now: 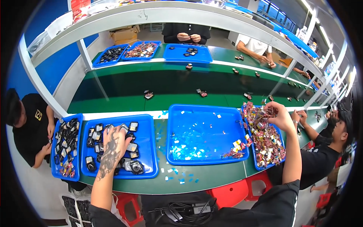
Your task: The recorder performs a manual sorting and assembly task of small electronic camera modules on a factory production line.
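Note:
My left hand (pixel 116 139) reaches into a blue tray (pixel 149 151) of small black camera-like devices (pixel 133 165) and rests on them with fingers curled; whether it grips one is hidden. My right hand (pixel 279 115) is stretched far right over another blue tray (pixel 261 166) heaped with small red and multicoloured wired parts (pixel 266 142), fingers pinched on a bunch of them. Between these two stands a wide blue tray (pixel 206 113) holding only scattered white and blue scraps.
A further tray of black devices (pixel 67 145) sits at far left beside a seated person (pixel 28 126). Another person (pixel 325 147) works at my right. A green conveyor (pixel 170 85) carries single parts; more trays (pixel 188 53) and people lie beyond.

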`<state>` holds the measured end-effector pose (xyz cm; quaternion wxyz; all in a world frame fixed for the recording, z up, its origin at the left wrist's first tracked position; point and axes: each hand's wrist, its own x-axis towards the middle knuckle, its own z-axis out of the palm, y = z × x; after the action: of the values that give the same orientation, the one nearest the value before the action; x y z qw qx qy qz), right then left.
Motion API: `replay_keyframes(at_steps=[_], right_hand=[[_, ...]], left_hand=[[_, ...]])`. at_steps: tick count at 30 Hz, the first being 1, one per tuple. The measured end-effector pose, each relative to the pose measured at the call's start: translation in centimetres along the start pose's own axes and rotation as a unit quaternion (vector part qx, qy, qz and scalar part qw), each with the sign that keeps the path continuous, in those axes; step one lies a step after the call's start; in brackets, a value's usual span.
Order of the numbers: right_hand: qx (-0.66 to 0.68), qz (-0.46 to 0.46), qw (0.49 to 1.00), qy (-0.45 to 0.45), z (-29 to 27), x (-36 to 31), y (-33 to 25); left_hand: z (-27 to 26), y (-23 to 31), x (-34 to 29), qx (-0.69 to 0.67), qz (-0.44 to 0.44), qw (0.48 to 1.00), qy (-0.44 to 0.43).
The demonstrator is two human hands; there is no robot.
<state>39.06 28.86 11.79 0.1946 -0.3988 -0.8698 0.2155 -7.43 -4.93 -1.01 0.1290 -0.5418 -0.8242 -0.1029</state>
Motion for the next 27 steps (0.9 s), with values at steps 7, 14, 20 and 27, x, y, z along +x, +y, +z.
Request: replay_keyframes(at_steps=[7, 14, 20, 27], right_hand=[[0.109, -0.033, 0.974, -0.195, 8.7, 0.1, -4.8], [-0.008, -0.085, 0.980, -0.177, 13.2, -1.2, -5.3], [-0.160, -0.059, 0.985, -0.003, 12.5, -2.3, -5.5], [-0.077, -0.223, 0.972, -0.010, 14.2, -2.2, -8.5]], left_hand=[[-0.9, 0.2, 1.7, -0.088, -0.051, 0.992, -0.070], [-1.7, 0.0, 2.7, -0.148, -0.070, 0.986, -0.029], [-3.9, 8.7, 2.6, -0.792, -0.134, 0.580, -0.138], [-1.0, 12.3, 1.7, -0.861, -0.183, 0.439, -0.181]])
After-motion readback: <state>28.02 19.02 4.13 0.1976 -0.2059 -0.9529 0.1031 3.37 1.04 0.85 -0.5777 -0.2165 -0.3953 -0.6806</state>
